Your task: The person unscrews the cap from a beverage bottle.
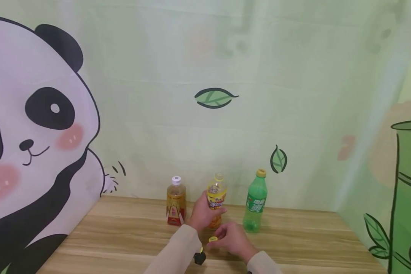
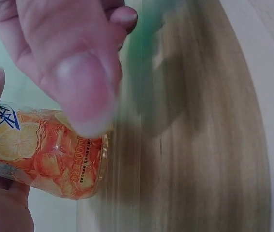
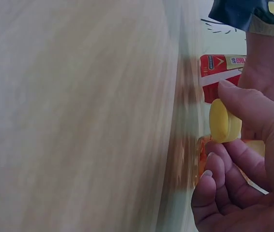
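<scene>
An uncapped clear bottle with a yellow drink label stands in the middle of the group. My left hand grips it round its label. In the left wrist view, the lower part of its label shows ice and lemon slices. Just in front of it, my right hand pinches a yellow bottle cap between thumb and fingers, apart from the bottle's mouth. The right hand also looms large in the left wrist view and hides part of the bottle.
To the left stands a brown drink bottle with a white cap. On the right is a green bottle with a yellow cap. All stand on a wooden table near a printed backdrop.
</scene>
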A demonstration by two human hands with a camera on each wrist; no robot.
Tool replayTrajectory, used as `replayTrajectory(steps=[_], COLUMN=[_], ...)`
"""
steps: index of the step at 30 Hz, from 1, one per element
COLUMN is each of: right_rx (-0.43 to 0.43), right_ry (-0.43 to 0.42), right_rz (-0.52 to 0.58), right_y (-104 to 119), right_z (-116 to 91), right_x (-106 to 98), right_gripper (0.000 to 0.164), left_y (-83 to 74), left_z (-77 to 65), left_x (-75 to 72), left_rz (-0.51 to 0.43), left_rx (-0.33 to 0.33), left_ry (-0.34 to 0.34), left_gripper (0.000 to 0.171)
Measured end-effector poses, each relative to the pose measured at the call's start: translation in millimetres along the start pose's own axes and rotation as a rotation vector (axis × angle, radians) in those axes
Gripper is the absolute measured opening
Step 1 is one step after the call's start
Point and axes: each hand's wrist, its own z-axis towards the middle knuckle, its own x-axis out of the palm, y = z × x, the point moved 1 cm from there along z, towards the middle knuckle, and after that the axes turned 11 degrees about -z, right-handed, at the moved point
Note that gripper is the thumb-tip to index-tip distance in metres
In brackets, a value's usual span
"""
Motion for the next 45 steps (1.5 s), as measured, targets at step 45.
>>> replayTrajectory(steps=[45], right_rx=[0.113], right_ry=[0.0], right_rz=[-0.134], right_y=[1.8], right_z=[3.2], right_x=[19.9], right_gripper=[0.038], left_y=[9.7], left_z=[-10.9], left_x=[-4.7], left_rz=[0.058], left_rx=[-0.092], left_ry=[0.002], left_gripper=[0.075])
